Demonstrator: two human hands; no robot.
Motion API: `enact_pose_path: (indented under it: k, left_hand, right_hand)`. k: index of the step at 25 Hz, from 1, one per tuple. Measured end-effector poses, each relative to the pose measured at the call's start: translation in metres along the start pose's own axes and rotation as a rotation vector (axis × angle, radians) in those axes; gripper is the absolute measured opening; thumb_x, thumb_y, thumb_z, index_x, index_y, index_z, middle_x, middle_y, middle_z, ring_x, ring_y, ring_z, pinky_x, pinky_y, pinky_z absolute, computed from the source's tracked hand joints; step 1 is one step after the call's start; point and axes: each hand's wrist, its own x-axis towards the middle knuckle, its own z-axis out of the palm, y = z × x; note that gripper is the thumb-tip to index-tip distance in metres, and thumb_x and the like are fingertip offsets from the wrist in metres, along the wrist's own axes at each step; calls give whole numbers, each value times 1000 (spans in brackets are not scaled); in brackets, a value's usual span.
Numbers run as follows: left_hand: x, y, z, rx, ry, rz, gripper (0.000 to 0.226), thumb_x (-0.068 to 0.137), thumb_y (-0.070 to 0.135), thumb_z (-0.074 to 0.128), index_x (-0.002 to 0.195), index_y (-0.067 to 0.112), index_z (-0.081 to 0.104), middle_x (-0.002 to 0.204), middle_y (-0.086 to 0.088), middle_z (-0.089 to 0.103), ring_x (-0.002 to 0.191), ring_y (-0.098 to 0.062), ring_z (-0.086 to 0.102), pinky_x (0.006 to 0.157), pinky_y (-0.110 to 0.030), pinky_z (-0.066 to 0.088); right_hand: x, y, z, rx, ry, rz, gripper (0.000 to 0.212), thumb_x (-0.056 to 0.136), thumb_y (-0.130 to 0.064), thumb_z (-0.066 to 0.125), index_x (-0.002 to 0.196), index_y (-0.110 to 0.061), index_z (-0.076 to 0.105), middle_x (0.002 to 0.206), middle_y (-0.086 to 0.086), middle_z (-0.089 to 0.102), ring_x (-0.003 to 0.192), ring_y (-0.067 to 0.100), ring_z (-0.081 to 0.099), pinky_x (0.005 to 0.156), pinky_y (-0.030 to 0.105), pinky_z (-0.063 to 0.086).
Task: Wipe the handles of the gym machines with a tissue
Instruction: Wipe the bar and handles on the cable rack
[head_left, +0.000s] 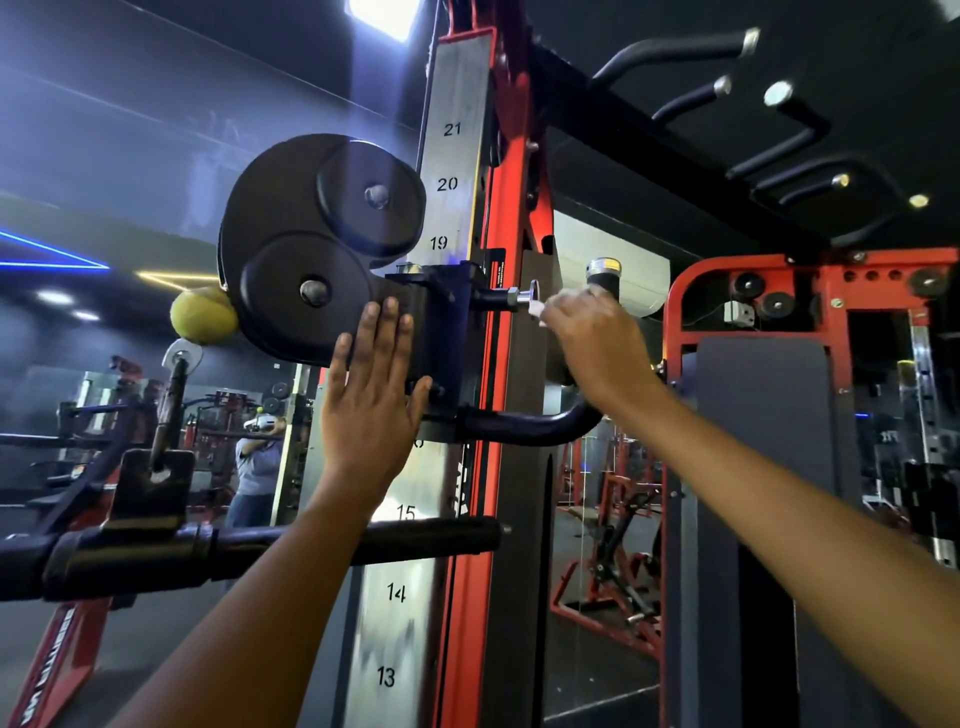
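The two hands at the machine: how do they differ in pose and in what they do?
The left hand lies flat with straight fingers against the black carriage; the right hand is curled and pinches a white tissue by the metal knob. The left hand holds nothing. Both are raised to the same red column.

Yellow ball (203, 314) beside black pulley wheels (311, 244), numbered steel scale (447, 156), overhead pull-up bars (769, 104)

white tissue (536, 310) — a small crumpled wad, mostly hidden, pressed against the metal knob (530, 294); black curved handle (524, 426) juts just below — upright end capped silver.
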Motion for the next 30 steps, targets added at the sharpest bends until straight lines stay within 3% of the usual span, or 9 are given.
enact_pose_path:
  k: [3,8,11,14,18,21,24,27,30]
  left_hand:
    - [-1,-1,-1,-6,10,2,65,98,41,23,152,4,19,160,-12,6,147,-19,-18,119,-36,-13]
    - [0,-1,0,10,17,10,66,98,41,24,152,4,17,161,-13,10,148,-21,-14,120,-37,-9]
    - [-2,-1,1,12,2,10,66,98,41,23,153,5,14,161,-13,10,149,-22,-11,120,-38,-8]
    - [-1,-1,2,3,7,15,66,98,42,21,153,5,14,161,-13,9,149,-22,-9,120,-38,-8]
    - [-1,-1,0,-9,2,5,66,98,43,20,152,5,17,161,-13,12,149,-21,-10,120,-37,-9]
    - [0,0,-1,3,-15,6,66,98,43,19,152,5,17,161,-13,11,149,-21,-10,120,-37,-10]
    - [-1,0,-2,36,-23,2,66,98,44,14,153,6,9,162,-12,5,148,-22,-13,119,-38,-12]
    - [-2,0,-4,46,-20,6,66,98,44,14,153,6,8,162,-12,5,148,-22,-14,119,-38,-12]
    - [-2,-1,-6,38,-19,15,66,98,44,14,152,6,8,161,-12,5,148,-22,-13,119,-38,-11]
  right_hand:
    - [14,16,1,-210,-254,-86,27,82,-1,62,109,-6,63,116,15,63,115,28,55,106,36,35]
    - [-37,-24,-11,73,-467,-78,17,88,2,53,98,-7,64,99,7,64,97,23,59,89,30,43]
    - [-14,-8,-13,196,-280,-25,16,94,-4,48,101,-5,62,98,8,62,94,22,60,81,25,48]
    - [38,36,-14,105,-140,66,20,96,-4,42,104,0,60,110,15,56,102,26,53,82,31,46]
    - [-14,26,-13,-45,-243,-11,23,79,-1,68,101,4,65,111,15,57,101,21,57,73,23,53]
    - [-84,-9,-17,71,-333,-200,30,64,-4,82,91,0,69,98,15,64,88,19,62,67,22,55]
    - [-36,9,-19,146,-204,-213,40,89,3,54,127,-6,52,104,12,59,93,19,57,79,24,51]
    - [14,43,-13,47,-156,-123,25,88,-4,57,112,-5,63,117,14,59,119,25,51,103,31,40]
    - [-18,45,-2,13,-296,-224,21,77,-8,71,97,-5,70,111,12,65,115,26,56,98,30,44]
